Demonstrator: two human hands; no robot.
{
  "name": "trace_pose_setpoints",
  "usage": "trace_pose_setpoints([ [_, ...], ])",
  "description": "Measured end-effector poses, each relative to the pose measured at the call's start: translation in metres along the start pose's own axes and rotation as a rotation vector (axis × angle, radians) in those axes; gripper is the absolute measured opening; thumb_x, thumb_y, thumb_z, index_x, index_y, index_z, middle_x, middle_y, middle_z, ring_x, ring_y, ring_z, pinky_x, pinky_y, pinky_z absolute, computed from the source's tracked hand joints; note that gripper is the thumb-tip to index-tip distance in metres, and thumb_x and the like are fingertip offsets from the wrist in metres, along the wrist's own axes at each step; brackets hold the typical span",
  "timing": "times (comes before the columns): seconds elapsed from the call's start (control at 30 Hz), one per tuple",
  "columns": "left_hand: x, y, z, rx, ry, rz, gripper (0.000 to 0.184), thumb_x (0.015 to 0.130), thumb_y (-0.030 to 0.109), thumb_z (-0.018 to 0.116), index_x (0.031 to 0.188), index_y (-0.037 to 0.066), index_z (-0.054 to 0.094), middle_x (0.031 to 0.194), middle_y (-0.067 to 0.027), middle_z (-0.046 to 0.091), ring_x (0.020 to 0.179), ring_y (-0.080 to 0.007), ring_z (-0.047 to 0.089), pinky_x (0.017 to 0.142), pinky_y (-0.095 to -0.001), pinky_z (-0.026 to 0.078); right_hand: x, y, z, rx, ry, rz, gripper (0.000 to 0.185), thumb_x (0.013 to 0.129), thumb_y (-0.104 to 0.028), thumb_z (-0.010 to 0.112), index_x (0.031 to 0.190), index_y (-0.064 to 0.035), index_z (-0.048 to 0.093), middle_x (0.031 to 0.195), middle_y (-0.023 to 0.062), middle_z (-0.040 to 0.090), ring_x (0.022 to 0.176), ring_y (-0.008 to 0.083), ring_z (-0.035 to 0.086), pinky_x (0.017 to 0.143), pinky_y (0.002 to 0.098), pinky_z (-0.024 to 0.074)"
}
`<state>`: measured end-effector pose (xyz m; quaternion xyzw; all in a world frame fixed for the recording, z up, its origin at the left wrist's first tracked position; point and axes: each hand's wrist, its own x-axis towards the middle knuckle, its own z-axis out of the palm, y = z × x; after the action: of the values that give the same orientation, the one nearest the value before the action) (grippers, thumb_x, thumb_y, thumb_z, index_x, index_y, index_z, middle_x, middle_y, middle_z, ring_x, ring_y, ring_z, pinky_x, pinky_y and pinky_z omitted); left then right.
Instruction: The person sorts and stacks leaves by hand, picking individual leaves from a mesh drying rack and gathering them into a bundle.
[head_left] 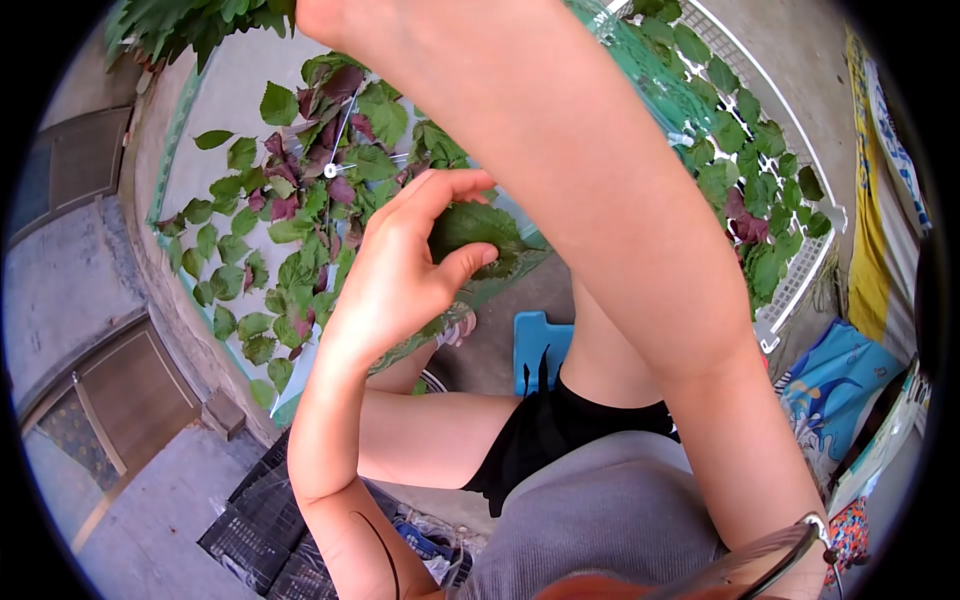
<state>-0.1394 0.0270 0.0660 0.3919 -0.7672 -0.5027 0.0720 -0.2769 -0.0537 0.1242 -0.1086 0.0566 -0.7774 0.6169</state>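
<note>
My left hand (410, 250) is curled, with its thumb lying over a large green perilla leaf (478, 232) and its fingers bent round behind it. Whether more leaves are stacked beneath cannot be made out. My right forearm (560, 130) crosses above toward the upper left, and the hand itself is cut off by the top edge. Close to where that wrist ends, a thick bunch of green leaves (195, 25) shows at the top. Loose green and purple perilla leaves (290, 235) are spread on a pale sheet with a green border beyond my left hand.
A white plastic basket (800, 125) with more leaves stands at the right, green plastic film (650, 75) beside it. Below my hands is a blue stool (540, 345). Black crates (255, 530) lie at lower left. Colourful bags (835, 385) are on the right.
</note>
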Motion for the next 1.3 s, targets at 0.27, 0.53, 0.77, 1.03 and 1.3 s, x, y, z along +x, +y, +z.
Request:
trace_pose_setpoints([
  [0.27,0.000,-0.008,-0.009,-0.292,-0.100,-0.007,0.049,0.071,-0.006,0.072,0.118,0.001,0.057,0.105,-0.0079,0.064,0.096,-0.0177,0.059,0.084,-0.0306,0.047,-0.008,-0.006,0.007,-0.101,0.063,-0.023,0.034,0.073,-0.006,0.062,0.101,0.0138,0.058,0.100,0.0213,0.062,0.087,0.0265,0.060,0.079,0.0360,0.0467],
  [0.53,0.002,-0.006,-0.016,-0.256,-0.271,-0.029,0.051,0.070,-0.006,0.073,0.118,0.001,0.057,0.101,-0.0078,0.063,0.093,-0.0175,0.058,0.084,-0.0295,0.046,-0.007,-0.002,0.001,-0.074,0.012,-0.060,0.032,0.074,-0.005,0.061,0.100,0.0136,0.057,0.098,0.0212,0.062,0.085,0.0277,0.060,0.077,0.0382,0.0477],
  [0.77,0.008,-0.001,-0.011,0.169,-0.086,0.079,0.054,0.065,0.001,0.077,0.115,0.000,0.056,0.101,-0.0156,0.062,0.099,-0.0297,0.060,0.087,-0.0367,0.047,-0.008,0.000,0.006,-0.093,0.045,-0.058,0.031,0.074,-0.006,0.061,0.099,0.0123,0.057,0.097,0.0210,0.062,0.086,0.0281,0.059,0.079,0.0386,0.0466],
  [1.03,0.007,-0.012,-0.009,0.185,0.002,0.249,0.047,0.065,0.003,0.078,0.109,0.001,0.061,0.112,-0.0126,0.060,0.107,-0.0298,0.057,0.095,-0.0369,0.044,-0.004,-0.006,-0.002,-0.070,-0.014,0.017,0.030,0.074,-0.007,0.062,0.097,0.0113,0.059,0.100,0.0210,0.062,0.088,0.0277,0.059,0.082,0.0371,0.0451],
  [1.3,0.000,-0.018,-0.020,0.037,-0.118,0.096,0.034,0.075,0.007,0.074,0.106,0.001,0.063,0.107,-0.0103,0.063,0.101,-0.0231,0.060,0.091,-0.0327,0.045,-0.008,0.001,0.013,-0.181,0.143,-0.060,0.030,0.074,-0.006,0.062,0.098,0.0104,0.058,0.099,0.0201,0.063,0.087,0.0270,0.059,0.081,0.0372,0.0453],
])
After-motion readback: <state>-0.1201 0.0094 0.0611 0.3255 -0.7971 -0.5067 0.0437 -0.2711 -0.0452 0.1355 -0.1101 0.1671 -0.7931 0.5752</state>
